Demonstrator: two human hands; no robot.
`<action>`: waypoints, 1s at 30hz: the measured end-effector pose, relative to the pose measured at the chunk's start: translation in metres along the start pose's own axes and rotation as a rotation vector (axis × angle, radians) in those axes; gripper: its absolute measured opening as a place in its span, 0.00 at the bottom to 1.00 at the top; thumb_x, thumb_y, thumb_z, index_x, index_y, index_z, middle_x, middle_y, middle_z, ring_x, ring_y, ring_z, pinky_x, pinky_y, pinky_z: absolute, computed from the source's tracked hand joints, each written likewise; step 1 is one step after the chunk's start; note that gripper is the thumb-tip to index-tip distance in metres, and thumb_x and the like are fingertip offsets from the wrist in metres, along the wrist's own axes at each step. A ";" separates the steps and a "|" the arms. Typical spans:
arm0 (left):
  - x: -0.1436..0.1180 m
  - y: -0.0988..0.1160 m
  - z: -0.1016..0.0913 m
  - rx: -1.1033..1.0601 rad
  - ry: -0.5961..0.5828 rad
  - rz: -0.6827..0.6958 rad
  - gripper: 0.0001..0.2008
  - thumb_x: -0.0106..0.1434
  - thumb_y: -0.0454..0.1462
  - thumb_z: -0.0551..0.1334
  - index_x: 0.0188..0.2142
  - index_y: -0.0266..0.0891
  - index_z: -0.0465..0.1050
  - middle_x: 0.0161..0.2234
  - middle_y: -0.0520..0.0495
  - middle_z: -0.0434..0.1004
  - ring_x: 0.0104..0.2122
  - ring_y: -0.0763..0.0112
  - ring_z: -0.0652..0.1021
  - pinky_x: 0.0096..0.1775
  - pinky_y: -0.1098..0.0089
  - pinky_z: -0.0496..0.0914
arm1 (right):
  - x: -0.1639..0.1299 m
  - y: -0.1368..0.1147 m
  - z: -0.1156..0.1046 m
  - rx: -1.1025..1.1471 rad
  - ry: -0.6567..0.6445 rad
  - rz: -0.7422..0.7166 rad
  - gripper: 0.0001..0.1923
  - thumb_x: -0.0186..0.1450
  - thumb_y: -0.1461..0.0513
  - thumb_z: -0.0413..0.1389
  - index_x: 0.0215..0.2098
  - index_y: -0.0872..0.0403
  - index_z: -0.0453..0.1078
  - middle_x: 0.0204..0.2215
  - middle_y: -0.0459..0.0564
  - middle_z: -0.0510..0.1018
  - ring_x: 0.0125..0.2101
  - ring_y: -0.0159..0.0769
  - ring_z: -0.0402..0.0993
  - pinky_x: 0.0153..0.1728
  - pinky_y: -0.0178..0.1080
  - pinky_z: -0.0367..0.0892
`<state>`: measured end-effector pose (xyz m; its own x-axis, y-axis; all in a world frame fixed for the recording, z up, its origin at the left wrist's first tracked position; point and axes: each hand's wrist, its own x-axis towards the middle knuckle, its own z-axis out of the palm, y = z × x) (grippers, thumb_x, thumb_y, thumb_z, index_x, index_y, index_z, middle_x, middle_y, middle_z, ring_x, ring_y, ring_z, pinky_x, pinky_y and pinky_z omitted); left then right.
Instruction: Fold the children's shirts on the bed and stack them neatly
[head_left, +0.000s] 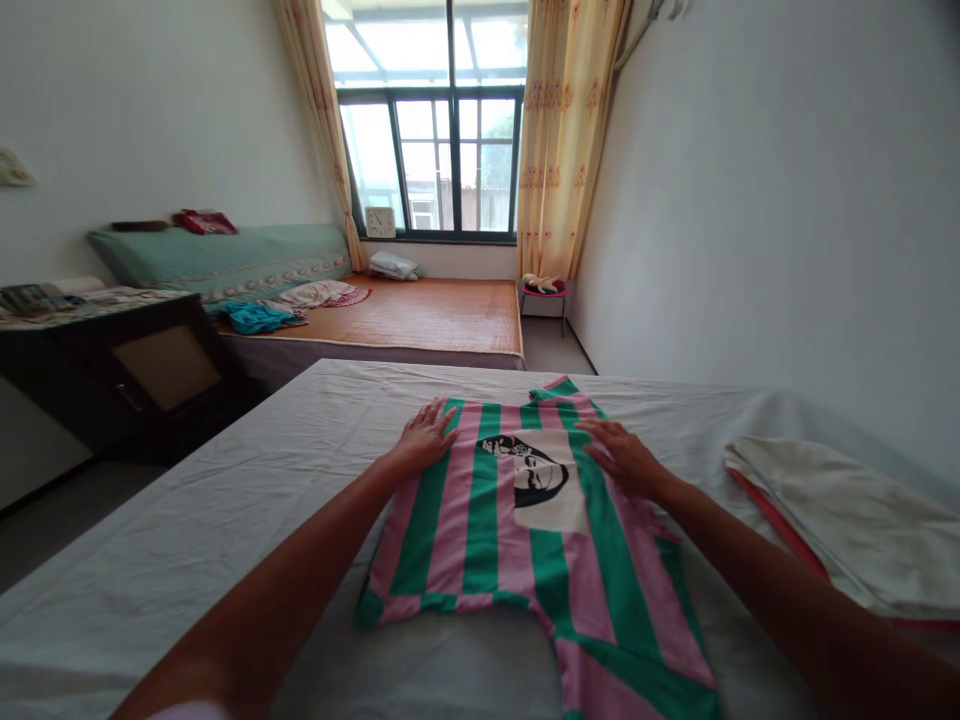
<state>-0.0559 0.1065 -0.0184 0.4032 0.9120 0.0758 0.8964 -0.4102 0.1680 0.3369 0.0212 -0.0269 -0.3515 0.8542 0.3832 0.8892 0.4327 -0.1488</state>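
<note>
- we see both forearms run forward over the white sheet (187, 520) of the near bed, with the striped shirt (480, 520) lying flat between them.
- the shirt rests at the middle of the near bed; its pink and green stripes run away from us, so we judge its long axis as near-to-far, skewed slightly toward our right at the near end.
- the printed panel (541, 478) sits in the far half of the shirt; one near part of the cloth trails off toward the lower right, out of line with the rest.
- our left hand (424, 438) lies palm down, fingers spread, on the far left edge of the shirt; it grips nothing.
- our right hand (622, 455) lies palm down, fingers loosely spread, on the far right part of the shirt, just beside the panel; it grips nothing.
- risk, as a judgement: if the two hands press or slide unevenly, the cloth may bunch under the palms and the stripes may skew further.
- risk, as a judgement: the loose sheet below may drag along with the shirt and wrinkle.
- a folded pale cloth (840, 520) lies on the bed at our right, well apart from the shirt.
- a dark desk (112, 370) stands at the left.
- beyond, a second bed with a woven mat (420, 315), then a window (435, 150) with yellow curtains.
</note>
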 end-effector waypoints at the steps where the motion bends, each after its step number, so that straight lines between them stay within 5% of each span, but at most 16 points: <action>1: -0.016 0.004 -0.001 -0.008 -0.015 0.128 0.29 0.66 0.51 0.47 0.65 0.49 0.50 0.67 0.48 0.45 0.65 0.57 0.50 0.62 0.56 0.47 | -0.018 -0.007 -0.002 0.020 -0.063 -0.073 0.23 0.67 0.55 0.48 0.59 0.47 0.61 0.58 0.50 0.66 0.57 0.43 0.61 0.56 0.48 0.58; 4: -0.068 0.008 -0.004 -0.038 -0.103 0.412 0.27 0.67 0.51 0.47 0.65 0.54 0.49 0.67 0.52 0.45 0.65 0.60 0.50 0.62 0.58 0.47 | -0.071 -0.011 -0.013 0.047 -0.153 -0.100 0.24 0.68 0.54 0.47 0.62 0.43 0.59 0.60 0.47 0.64 0.60 0.42 0.57 0.59 0.50 0.54; 9: -0.135 -0.004 -0.028 -0.118 -0.114 0.390 0.23 0.67 0.48 0.50 0.60 0.52 0.60 0.63 0.48 0.56 0.62 0.58 0.58 0.61 0.57 0.51 | -0.121 -0.009 -0.063 0.097 -0.160 0.044 0.21 0.66 0.56 0.49 0.56 0.48 0.67 0.54 0.51 0.72 0.57 0.45 0.62 0.57 0.53 0.59; 15: -0.186 0.004 -0.070 -0.363 -0.260 0.520 0.13 0.59 0.44 0.63 0.43 0.45 0.75 0.47 0.46 0.73 0.48 0.64 0.72 0.52 0.67 0.65 | -0.150 -0.087 -0.117 0.331 -0.407 -0.197 0.23 0.59 0.67 0.53 0.52 0.45 0.69 0.52 0.48 0.73 0.54 0.38 0.65 0.55 0.44 0.62; 22: -0.207 0.021 -0.086 -0.326 -0.365 0.485 0.15 0.51 0.36 0.66 0.41 0.43 0.74 0.45 0.48 0.70 0.46 0.64 0.71 0.50 0.70 0.65 | -0.168 -0.102 -0.095 0.149 -0.215 -0.152 0.10 0.67 0.60 0.51 0.41 0.48 0.75 0.45 0.49 0.77 0.51 0.40 0.68 0.51 0.44 0.63; 30: -0.208 0.021 -0.082 -0.262 -0.256 0.479 0.10 0.52 0.28 0.58 0.33 0.42 0.72 0.39 0.49 0.71 0.41 0.68 0.72 0.45 0.72 0.65 | -0.163 -0.096 -0.118 0.335 -0.329 -0.110 0.09 0.65 0.58 0.53 0.39 0.49 0.75 0.40 0.52 0.77 0.43 0.38 0.72 0.45 0.39 0.67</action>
<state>-0.1357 -0.0919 0.0498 0.8115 0.5835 -0.0306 0.5419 -0.7320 0.4130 0.3428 -0.1933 0.0324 -0.5603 0.8206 0.1127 0.7171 0.5487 -0.4298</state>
